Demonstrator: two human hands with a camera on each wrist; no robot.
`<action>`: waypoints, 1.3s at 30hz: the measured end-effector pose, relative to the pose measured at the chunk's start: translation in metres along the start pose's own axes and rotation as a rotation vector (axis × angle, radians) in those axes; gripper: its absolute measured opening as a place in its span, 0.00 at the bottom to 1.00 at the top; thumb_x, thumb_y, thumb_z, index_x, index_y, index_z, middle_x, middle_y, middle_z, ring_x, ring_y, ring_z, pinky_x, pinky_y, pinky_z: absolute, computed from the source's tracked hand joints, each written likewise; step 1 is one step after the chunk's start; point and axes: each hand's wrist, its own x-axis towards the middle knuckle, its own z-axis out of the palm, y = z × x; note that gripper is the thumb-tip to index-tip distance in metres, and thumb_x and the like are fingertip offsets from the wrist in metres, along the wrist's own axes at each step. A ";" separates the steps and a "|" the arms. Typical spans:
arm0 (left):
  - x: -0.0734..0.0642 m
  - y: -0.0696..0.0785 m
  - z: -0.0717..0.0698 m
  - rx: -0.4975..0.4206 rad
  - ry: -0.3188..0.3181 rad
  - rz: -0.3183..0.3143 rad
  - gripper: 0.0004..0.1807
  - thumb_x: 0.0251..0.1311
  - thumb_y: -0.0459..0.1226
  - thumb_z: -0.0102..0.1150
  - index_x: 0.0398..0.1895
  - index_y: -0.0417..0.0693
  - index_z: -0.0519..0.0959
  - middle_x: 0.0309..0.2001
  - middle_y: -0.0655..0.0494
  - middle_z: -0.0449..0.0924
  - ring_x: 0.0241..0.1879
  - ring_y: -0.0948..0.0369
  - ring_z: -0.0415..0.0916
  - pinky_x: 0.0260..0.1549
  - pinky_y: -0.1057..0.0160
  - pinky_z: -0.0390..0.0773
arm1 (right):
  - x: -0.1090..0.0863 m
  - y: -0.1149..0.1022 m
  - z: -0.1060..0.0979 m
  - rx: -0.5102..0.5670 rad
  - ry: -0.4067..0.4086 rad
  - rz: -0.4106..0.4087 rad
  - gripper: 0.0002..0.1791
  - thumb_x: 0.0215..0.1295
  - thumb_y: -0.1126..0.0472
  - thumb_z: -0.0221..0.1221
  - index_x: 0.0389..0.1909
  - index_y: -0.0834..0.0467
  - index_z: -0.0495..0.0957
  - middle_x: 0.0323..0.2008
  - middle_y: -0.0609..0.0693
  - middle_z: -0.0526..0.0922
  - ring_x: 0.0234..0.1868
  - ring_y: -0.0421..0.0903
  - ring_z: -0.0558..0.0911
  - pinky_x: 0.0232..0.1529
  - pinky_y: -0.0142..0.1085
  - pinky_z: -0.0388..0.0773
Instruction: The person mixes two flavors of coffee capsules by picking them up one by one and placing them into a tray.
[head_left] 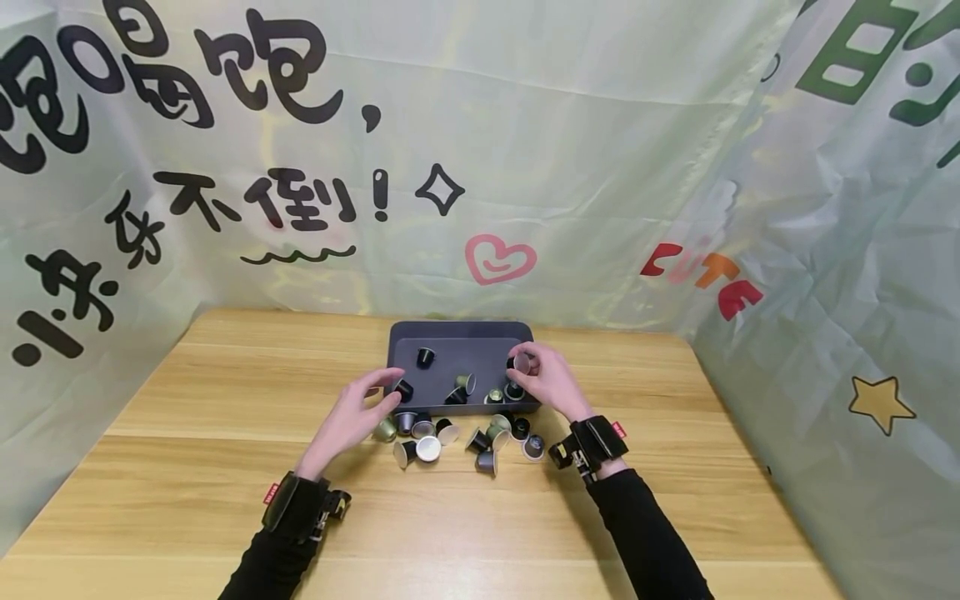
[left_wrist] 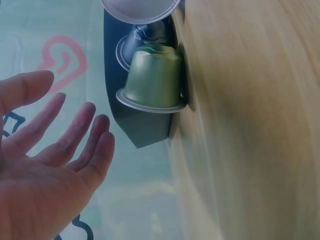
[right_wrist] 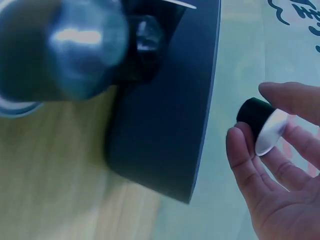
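My right hand point(head_left: 553, 385) pinches a black coffee capsule point(right_wrist: 254, 114) with a pale lid between thumb and fingers, over the right end of the dark grey tray point(head_left: 457, 331). At the tray's left end, my left hand point(head_left: 358, 414) has its fingers spread, holding nothing in the left wrist view point(left_wrist: 60, 150). A black capsule point(head_left: 404, 389) shows between its thumb and forefinger in the head view. Farther in the tray lies another black capsule point(head_left: 425, 357). A green capsule point(head_left: 466, 383) leans by a black one point(head_left: 456, 396), and a greenish one point(head_left: 495, 396) stands near the right end.
Several loose capsules lie on the wooden table point(head_left: 420, 533) along the tray's near side, among them a white-lidded one point(head_left: 428, 449), a grey one point(head_left: 486, 462) and a green one point(left_wrist: 154, 75). A printed cloth point(head_left: 585, 167) hangs behind the table and at its sides.
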 end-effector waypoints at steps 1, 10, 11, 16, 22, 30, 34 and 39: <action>0.000 0.000 0.000 0.002 0.000 0.000 0.25 0.69 0.35 0.58 0.67 0.39 0.71 0.67 0.37 0.73 0.67 0.41 0.71 0.69 0.38 0.69 | 0.002 0.000 0.001 -0.006 -0.009 0.002 0.13 0.62 0.63 0.67 0.47 0.58 0.81 0.31 0.52 0.76 0.25 0.41 0.70 0.30 0.29 0.66; 0.000 0.001 0.000 0.005 0.003 0.006 0.24 0.69 0.33 0.58 0.67 0.38 0.71 0.66 0.37 0.74 0.66 0.40 0.71 0.68 0.37 0.69 | 0.015 -0.001 0.011 -0.051 -0.048 0.024 0.14 0.62 0.62 0.66 0.48 0.60 0.82 0.42 0.57 0.81 0.31 0.45 0.75 0.36 0.34 0.71; 0.000 0.001 0.000 0.006 0.004 0.005 0.24 0.69 0.33 0.57 0.67 0.38 0.71 0.66 0.37 0.74 0.66 0.40 0.71 0.68 0.37 0.69 | 0.016 0.000 0.012 -0.045 -0.049 0.025 0.15 0.62 0.62 0.66 0.50 0.61 0.81 0.44 0.58 0.82 0.33 0.47 0.78 0.38 0.35 0.74; 0.000 0.001 0.000 0.005 0.003 -0.001 0.24 0.69 0.33 0.57 0.67 0.38 0.71 0.67 0.37 0.73 0.66 0.39 0.71 0.69 0.37 0.68 | 0.017 0.001 0.015 0.029 -0.051 0.037 0.25 0.63 0.65 0.65 0.61 0.65 0.76 0.55 0.67 0.81 0.43 0.58 0.86 0.47 0.46 0.85; 0.000 -0.001 -0.001 0.001 0.002 -0.014 0.24 0.69 0.34 0.57 0.67 0.39 0.71 0.68 0.38 0.72 0.66 0.40 0.71 0.69 0.38 0.68 | 0.004 0.003 0.014 0.142 -0.008 0.033 0.27 0.63 0.69 0.63 0.63 0.68 0.73 0.57 0.71 0.78 0.43 0.57 0.85 0.45 0.41 0.86; -0.001 -0.004 -0.004 0.017 0.018 -0.008 0.24 0.69 0.33 0.57 0.67 0.39 0.71 0.68 0.37 0.72 0.67 0.40 0.70 0.69 0.38 0.68 | -0.023 0.006 0.007 0.260 0.175 0.016 0.19 0.61 0.74 0.63 0.54 0.71 0.78 0.49 0.71 0.81 0.37 0.53 0.84 0.40 0.29 0.84; -0.001 -0.006 -0.006 0.019 0.059 0.013 0.24 0.66 0.31 0.59 0.65 0.36 0.72 0.63 0.34 0.75 0.63 0.40 0.74 0.67 0.38 0.70 | -0.034 0.011 0.006 0.280 0.208 0.034 0.18 0.61 0.74 0.64 0.53 0.72 0.78 0.49 0.70 0.82 0.38 0.51 0.83 0.44 0.29 0.84; -0.001 -0.005 -0.009 0.044 0.106 0.012 0.18 0.61 0.28 0.62 0.55 0.34 0.76 0.46 0.38 0.80 0.48 0.46 0.78 0.59 0.41 0.78 | -0.044 0.017 0.005 0.319 0.243 0.061 0.17 0.61 0.74 0.63 0.52 0.71 0.80 0.49 0.68 0.82 0.40 0.47 0.83 0.47 0.25 0.82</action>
